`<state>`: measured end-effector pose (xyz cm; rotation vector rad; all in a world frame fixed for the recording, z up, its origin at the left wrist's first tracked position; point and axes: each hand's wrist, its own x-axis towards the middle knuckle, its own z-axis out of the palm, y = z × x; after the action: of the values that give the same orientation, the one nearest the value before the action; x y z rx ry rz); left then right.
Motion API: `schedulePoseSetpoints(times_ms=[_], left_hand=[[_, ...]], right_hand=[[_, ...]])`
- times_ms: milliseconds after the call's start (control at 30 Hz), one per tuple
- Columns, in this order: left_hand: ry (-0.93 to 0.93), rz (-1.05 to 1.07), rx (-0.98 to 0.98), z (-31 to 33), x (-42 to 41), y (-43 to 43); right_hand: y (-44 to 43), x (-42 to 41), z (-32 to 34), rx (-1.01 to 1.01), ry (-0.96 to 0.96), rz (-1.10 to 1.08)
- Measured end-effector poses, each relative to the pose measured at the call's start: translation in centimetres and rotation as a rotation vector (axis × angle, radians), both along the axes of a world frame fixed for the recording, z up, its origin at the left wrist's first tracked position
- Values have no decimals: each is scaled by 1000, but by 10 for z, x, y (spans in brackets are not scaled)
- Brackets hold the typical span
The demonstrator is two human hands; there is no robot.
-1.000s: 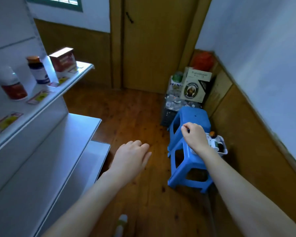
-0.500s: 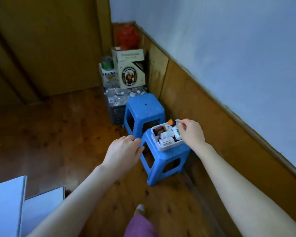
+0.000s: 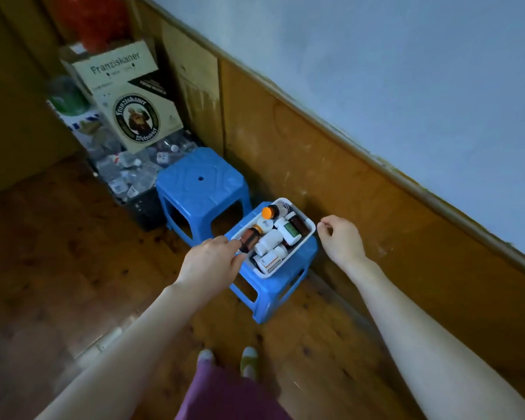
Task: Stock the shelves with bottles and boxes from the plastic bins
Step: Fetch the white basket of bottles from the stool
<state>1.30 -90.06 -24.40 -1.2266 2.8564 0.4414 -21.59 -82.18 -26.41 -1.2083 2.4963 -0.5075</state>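
Note:
A white plastic bin (image 3: 304, 239) sits on the nearer blue stool (image 3: 281, 294), filled with several pill bottles. Among them are a brown bottle (image 3: 250, 239) at the left, white bottles (image 3: 269, 241) in the middle and an orange-capped one (image 3: 267, 212) at the back. My left hand (image 3: 212, 263) is at the bin's left corner with curled fingertips against the brown bottle's end; I cannot tell whether it grips it. My right hand (image 3: 341, 239) hovers just right of the bin, fingers loosely curled, holding nothing.
A second blue stool (image 3: 199, 180) stands behind the first. Beyond it are a dark crate of clear bottles (image 3: 131, 177) and a Franziskaner carton (image 3: 128, 95). A wood-panelled wall (image 3: 376, 207) runs along the right. My feet (image 3: 228, 359) are on the wooden floor.
My view turned away from the shelves and down toward the bin. My left hand moved forward to the bin's left corner. My right hand drew slightly off the bin's right edge.

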Motion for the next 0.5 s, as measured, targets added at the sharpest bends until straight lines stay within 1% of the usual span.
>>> schedulePoseSetpoints(times_ms=[100,233,367,500], left_hand=[[-67,-70,60,-15,-14,-36],[-140,-128,119,-51,-36,-87],[-173,-184,205,-105,-58,-124],[-176,-196,272,-170,-85,-149]], right_hand=[[-13,-5,-18,40,-49,-108],[-27,-8,-58,68,-129,-228],[-33,-3,-110,85,-255,-360],[-37,-1,-168,95,-372,-502]])
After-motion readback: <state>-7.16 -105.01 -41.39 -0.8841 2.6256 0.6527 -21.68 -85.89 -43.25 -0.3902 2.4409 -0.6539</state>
